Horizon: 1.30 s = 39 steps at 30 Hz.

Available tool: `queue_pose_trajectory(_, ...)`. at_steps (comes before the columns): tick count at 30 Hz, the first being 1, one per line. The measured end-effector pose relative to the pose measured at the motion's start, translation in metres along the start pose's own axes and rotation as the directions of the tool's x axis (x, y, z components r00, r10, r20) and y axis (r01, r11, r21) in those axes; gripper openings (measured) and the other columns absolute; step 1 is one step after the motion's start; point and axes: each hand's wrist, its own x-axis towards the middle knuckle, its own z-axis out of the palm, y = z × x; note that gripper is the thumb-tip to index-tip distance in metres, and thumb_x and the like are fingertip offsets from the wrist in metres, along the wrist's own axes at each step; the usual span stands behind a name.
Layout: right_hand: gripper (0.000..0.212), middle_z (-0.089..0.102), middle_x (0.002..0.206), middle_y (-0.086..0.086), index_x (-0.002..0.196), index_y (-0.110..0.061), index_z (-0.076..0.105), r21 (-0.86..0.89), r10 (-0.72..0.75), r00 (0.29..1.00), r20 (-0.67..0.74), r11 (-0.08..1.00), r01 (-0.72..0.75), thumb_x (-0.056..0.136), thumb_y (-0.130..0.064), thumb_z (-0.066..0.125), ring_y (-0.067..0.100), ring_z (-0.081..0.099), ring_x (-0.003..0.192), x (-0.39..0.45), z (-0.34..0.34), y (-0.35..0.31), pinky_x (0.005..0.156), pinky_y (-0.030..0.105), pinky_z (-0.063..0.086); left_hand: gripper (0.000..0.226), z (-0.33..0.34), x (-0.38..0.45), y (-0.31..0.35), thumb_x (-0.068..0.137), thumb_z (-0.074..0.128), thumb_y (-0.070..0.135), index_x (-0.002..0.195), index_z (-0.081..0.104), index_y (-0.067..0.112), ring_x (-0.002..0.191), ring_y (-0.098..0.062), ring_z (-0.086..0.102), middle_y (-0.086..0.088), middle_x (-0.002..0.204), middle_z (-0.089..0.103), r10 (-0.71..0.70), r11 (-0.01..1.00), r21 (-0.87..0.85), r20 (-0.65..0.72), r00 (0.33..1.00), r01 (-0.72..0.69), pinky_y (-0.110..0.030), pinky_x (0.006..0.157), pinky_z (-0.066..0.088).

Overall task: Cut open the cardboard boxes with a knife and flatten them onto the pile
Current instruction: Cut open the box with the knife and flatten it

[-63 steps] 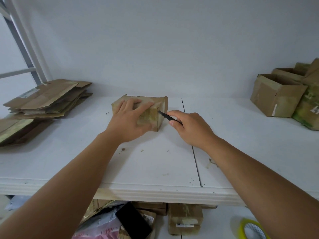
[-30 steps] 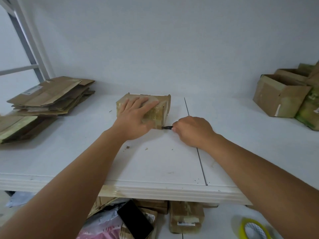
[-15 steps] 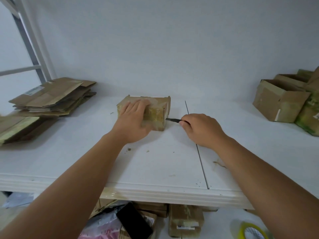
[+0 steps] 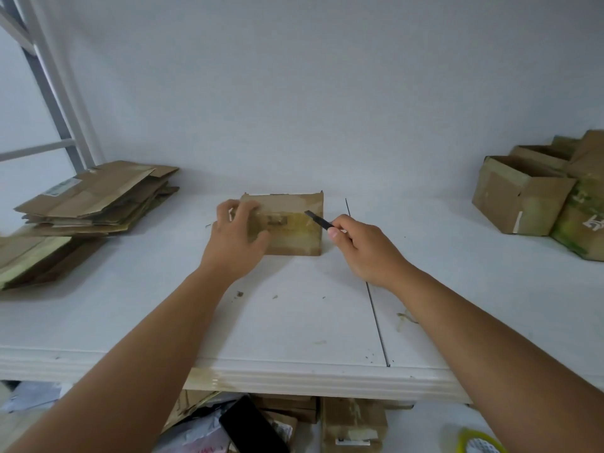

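Note:
A small taped cardboard box [image 4: 294, 223] stands on the white table [image 4: 310, 322], its broad face tipped toward me. My left hand [image 4: 237, 238] grips the box's left end, fingers curled over the top corner. My right hand [image 4: 366, 248] holds a black knife [image 4: 318, 220] whose blade points up and left over the box's right part. A pile of flattened cardboard [image 4: 98, 199] lies at the table's left.
Several open boxes [image 4: 523, 194] stand at the far right of the table. More flat cardboard [image 4: 32, 259] lies at the left edge. Below the table's front edge sit boxes [image 4: 353, 423], a black object [image 4: 251, 429] and a yellow tape roll [image 4: 480, 441].
The box has been tipped so its broad face turns toward me. My left hand shifted to the box's left end. The knife rose from the box's lower right corner to its upper right face.

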Motion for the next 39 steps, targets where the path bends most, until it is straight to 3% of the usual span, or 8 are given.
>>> queue_pose_trajectory(7, 0.026, 0.045, 0.079, -0.009, 0.093, -0.01, 0.053, -0.009, 0.055, 0.998, 0.009, 0.998, -0.055, 0.105, -0.027, 0.039, 0.012, 0.043, 0.068, 0.003, -0.001, 0.008, 0.061, 0.031, 0.033, 0.064, 0.007, -0.002, 0.002, 0.083, 0.066, 0.024, 0.139, 0.037, 0.028, 0.113, -0.02, 0.04, 0.006, 0.142, 0.027, 0.1, 0.995, -0.006, 0.016, 0.995, -0.1, -0.034, 0.089, 0.038)
queue_pose_trajectory(13, 0.027, 0.048, 0.078, -0.003, 0.093, -0.008, 0.055, -0.048, 0.101, 0.992, 0.079, 0.994, -0.098, 0.104, -0.029, 0.04, 0.016, 0.044, 0.068, 0.004, 0.004, 0.009, 0.061, 0.034, 0.033, 0.064, 0.008, 0.0, 0.002, 0.085, 0.066, 0.024, 0.139, 0.033, 0.029, 0.101, -0.024, 0.06, 0.005, 0.143, 0.023, -0.038, 0.992, -0.123, 0.032, 0.999, 0.041, -0.035, 0.082, 0.051)
queue_pose_trajectory(16, 0.028, 0.048, 0.079, -0.002, 0.09, -0.009, 0.054, -0.08, 0.085, 0.993, 0.082, 0.994, -0.078, 0.104, -0.029, 0.04, 0.016, 0.043, 0.067, 0.004, 0.004, 0.009, 0.058, 0.033, 0.032, 0.069, 0.006, -0.001, 0.0, 0.086, 0.067, 0.025, 0.142, 0.028, 0.032, 0.106, -0.021, 0.057, 0.004, 0.139, 0.029, 0.006, 0.99, -0.142, 0.118, 0.993, 0.011, -0.036, 0.087, 0.05)
queue_pose_trajectory(23, 0.028, 0.049, 0.082, 0.0, 0.089, -0.009, 0.052, -0.048, 0.084, 0.99, -0.117, 0.995, -0.091, 0.104, -0.029, 0.038, 0.017, 0.048, 0.072, 0.006, -0.003, 0.017, 0.062, 0.033, 0.036, 0.115, 0.006, -0.003, -0.001, 0.073, 0.08, 0.012, 0.152, 0.003, 0.046, 0.119, -0.015, 0.046, 0.015, 0.14, 0.021, 0.216, 0.956, -0.236, 0.17, 0.962, -0.173, -0.021, 0.093, 0.041)
queue_pose_trajectory(26, 0.022, 0.048, 0.091, -0.002, 0.09, -0.015, 0.048, -0.002, 0.097, 0.97, -0.225, 0.995, -0.1, 0.105, -0.028, 0.037, 0.015, 0.046, 0.078, 0.008, -0.004, 0.018, 0.065, 0.028, 0.03, 0.127, 0.006, -0.004, 0.004, 0.072, 0.083, 0.017, 0.146, -0.012, 0.056, 0.127, -0.02, 0.041, 0.008, 0.15, 0.018, 0.308, 0.943, -0.166, 0.112, 0.945, -0.288, -0.036, 0.106, 0.043)
queue_pose_trajectory(29, 0.019, 0.049, 0.096, 0.002, 0.091, -0.017, 0.046, -0.002, 0.076, 0.962, -0.26, 0.997, -0.079, 0.105, -0.027, 0.038, 0.019, 0.047, 0.086, 0.008, -0.003, 0.018, 0.07, 0.028, 0.032, 0.119, 0.004, -0.005, 0.008, 0.074, 0.084, 0.023, 0.156, -0.001, 0.039, 0.133, -0.024, 0.036, -0.003, 0.146, 0.026, 0.326, 0.943, -0.079, 0.012, 0.945, -0.324, -0.045, 0.112, 0.038)
queue_pose_trajectory(34, 0.021, 0.048, 0.094, 0.003, 0.088, -0.015, 0.044, -0.087, 0.064, 0.973, -0.221, 0.993, -0.085, 0.105, -0.026, 0.036, 0.028, 0.048, 0.092, 0.009, -0.003, 0.018, 0.07, 0.032, 0.032, 0.102, 0.001, -0.008, 0.013, 0.068, 0.088, 0.03, 0.152, 0.029, 0.022, 0.132, -0.019, 0.03, -0.002, 0.145, 0.029, 0.311, 0.947, -0.061, -0.071, 0.948, -0.315, -0.034, 0.107, 0.034)
queue_pose_trajectory(39, 0.023, 0.049, 0.134, 0.014, 0.105, -0.006, 0.061, -0.32, -0.05, 0.933, -0.356, 0.945, -0.072, 0.103, -0.022, 0.045, 0.037, 0.047, 0.114, 0.005, -0.003, 0.007, 0.08, 0.042, 0.046, 0.1, 0.002, -0.009, 0.018, 0.069, 0.087, 0.028, 0.15, 0.028, 0.022, 0.134, -0.013, 0.03, 0.01, 0.147, 0.033, 0.318, 0.94, -0.12, -0.036, 0.947, -0.32, -0.029, 0.108, 0.03)
